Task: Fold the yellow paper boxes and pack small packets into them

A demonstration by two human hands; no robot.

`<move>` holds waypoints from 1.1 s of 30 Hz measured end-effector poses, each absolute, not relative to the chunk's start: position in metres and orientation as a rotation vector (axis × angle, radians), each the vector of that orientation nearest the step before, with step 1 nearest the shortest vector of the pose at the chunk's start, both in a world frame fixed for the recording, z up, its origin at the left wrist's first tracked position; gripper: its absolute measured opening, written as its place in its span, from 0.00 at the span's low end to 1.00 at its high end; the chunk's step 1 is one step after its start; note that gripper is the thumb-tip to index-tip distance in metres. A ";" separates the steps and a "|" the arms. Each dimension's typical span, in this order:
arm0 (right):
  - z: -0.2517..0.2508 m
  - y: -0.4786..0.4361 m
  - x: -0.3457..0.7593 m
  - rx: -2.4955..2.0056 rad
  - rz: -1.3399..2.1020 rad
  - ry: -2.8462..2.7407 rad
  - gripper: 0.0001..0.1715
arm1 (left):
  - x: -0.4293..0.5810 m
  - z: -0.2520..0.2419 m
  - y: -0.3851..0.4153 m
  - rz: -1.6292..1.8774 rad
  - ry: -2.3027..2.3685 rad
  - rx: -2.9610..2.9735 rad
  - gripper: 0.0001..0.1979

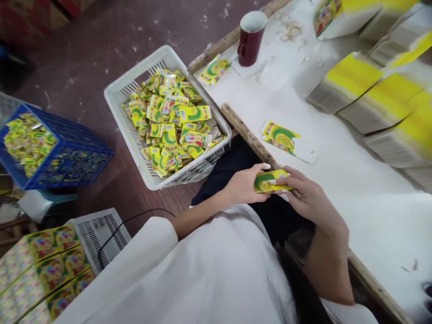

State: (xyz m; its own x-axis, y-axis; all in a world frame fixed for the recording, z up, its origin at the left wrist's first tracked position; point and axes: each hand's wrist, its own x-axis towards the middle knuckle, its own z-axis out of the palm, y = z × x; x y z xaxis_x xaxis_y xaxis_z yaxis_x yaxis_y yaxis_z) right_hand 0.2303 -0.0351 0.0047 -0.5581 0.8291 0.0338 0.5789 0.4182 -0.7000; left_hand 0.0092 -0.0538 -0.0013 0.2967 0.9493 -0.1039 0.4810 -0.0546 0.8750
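A small yellow-green carton (265, 181) is held between both hands, above my lap at the table's edge. My left hand (243, 185) grips its left end, thumb along the upper side. My right hand (303, 191) pinches the right end with its thumb and fingers. Just beyond, on the white table (354, 198), lies a flat carton (281, 137) with a white flap. To the left stands a white basket (126, 130) heaped with similar yellow cartons (168, 135).
Stacks of yellow flat cartons (354, 81) stand at the table's right. A maroon mug (251, 40), rubber bands (292, 30) and another carton (214, 69) are at the back. On the left are a blue crate (72, 148) of cartons and stacked printed boxes (50, 270).
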 end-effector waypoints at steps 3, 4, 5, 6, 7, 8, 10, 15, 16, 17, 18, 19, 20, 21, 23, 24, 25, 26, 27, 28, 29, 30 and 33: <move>0.006 -0.042 0.224 -1.230 0.919 -2.309 0.16 | 0.008 -0.002 -0.063 0.718 1.313 1.668 0.39; 0.005 -0.045 0.222 -1.236 0.924 -2.301 0.16 | 0.006 -0.003 -0.066 0.726 1.312 1.663 0.40; 0.004 -0.048 0.221 -1.236 0.933 -2.297 0.17 | 0.005 -0.003 -0.069 0.727 1.309 1.658 0.41; 0.003 -0.051 0.220 -1.225 0.946 -2.301 0.17 | 0.003 -0.004 -0.071 0.718 1.304 1.652 0.41; 0.002 -0.053 0.221 -1.198 0.964 -2.314 0.16 | 0.000 -0.004 -0.074 0.701 1.301 1.645 0.42; 0.002 -0.055 0.223 -1.164 0.988 -2.336 0.16 | -0.002 -0.005 -0.076 0.677 1.295 1.640 0.43; 0.001 -0.058 0.226 -1.091 1.046 -2.392 0.14 | -0.006 -0.006 -0.081 0.622 1.271 1.641 0.44; -0.001 -0.069 0.210 -1.087 0.990 -2.310 0.13 | -0.013 -0.006 -0.086 0.615 1.257 1.715 0.42; -0.002 -0.071 0.202 -1.110 0.953 -2.249 0.15 | -0.014 -0.005 -0.086 0.638 1.259 1.734 0.41; -0.003 -0.074 0.193 -1.133 0.923 -2.185 0.19 | -0.015 -0.004 -0.084 0.667 1.256 1.750 0.40; -0.003 -0.075 0.185 -1.150 0.904 -2.126 0.23 | -0.017 -0.003 -0.083 0.702 1.245 1.762 0.39; -0.003 -0.075 0.179 -1.157 0.897 -2.075 0.29 | -0.019 -0.002 -0.081 0.737 1.228 1.765 0.37; -0.003 -0.073 0.174 -1.158 0.900 -2.029 0.34 | -0.022 -0.001 -0.078 0.772 1.211 1.758 0.36; -0.003 -0.068 0.173 -1.166 0.905 -1.983 0.38 | -0.028 0.000 -0.074 0.808 1.201 1.742 0.35; -0.002 -0.053 0.178 -1.247 0.864 -1.883 0.34 | -0.047 0.002 -0.065 0.922 1.258 1.696 0.32; -0.002 -0.042 0.183 -1.326 0.812 -1.827 0.28 | -0.062 0.003 -0.059 1.016 1.348 1.669 0.31; -0.003 -0.030 0.189 -1.431 0.738 -1.771 0.21 | -0.079 0.005 -0.053 1.149 1.488 1.639 0.31; -0.004 -0.017 0.195 -1.550 0.657 -1.725 0.15 | -0.098 0.007 -0.048 1.319 1.668 1.583 0.31; -0.007 -0.003 0.200 -1.671 0.584 -1.696 0.12 | -0.118 0.010 -0.044 1.422 1.860 1.545 0.33; -0.010 0.011 0.202 -1.790 0.528 -1.692 0.10 | -0.138 0.012 -0.040 1.508 2.063 1.509 0.40; -0.014 0.023 0.203 -1.898 0.482 -1.715 0.10 | -0.155 0.013 -0.038 1.519 2.221 1.484 0.48; -0.019 0.034 0.201 -1.984 0.447 -1.748 0.11 | -0.170 0.014 -0.036 1.519 2.293 1.447 0.51; -0.033 0.055 0.190 -2.083 0.397 -1.771 0.12 | -0.189 0.006 -0.037 1.516 2.212 1.316 0.46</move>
State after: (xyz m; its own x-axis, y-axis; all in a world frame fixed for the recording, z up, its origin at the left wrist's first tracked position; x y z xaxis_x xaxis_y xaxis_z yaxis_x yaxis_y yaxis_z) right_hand 0.1901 0.0551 -0.0333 0.1674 0.9855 0.0279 0.8791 -0.1364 -0.4566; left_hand -0.1885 -0.0373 0.0056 -0.6023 0.7265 0.3307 0.5704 0.1019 0.8150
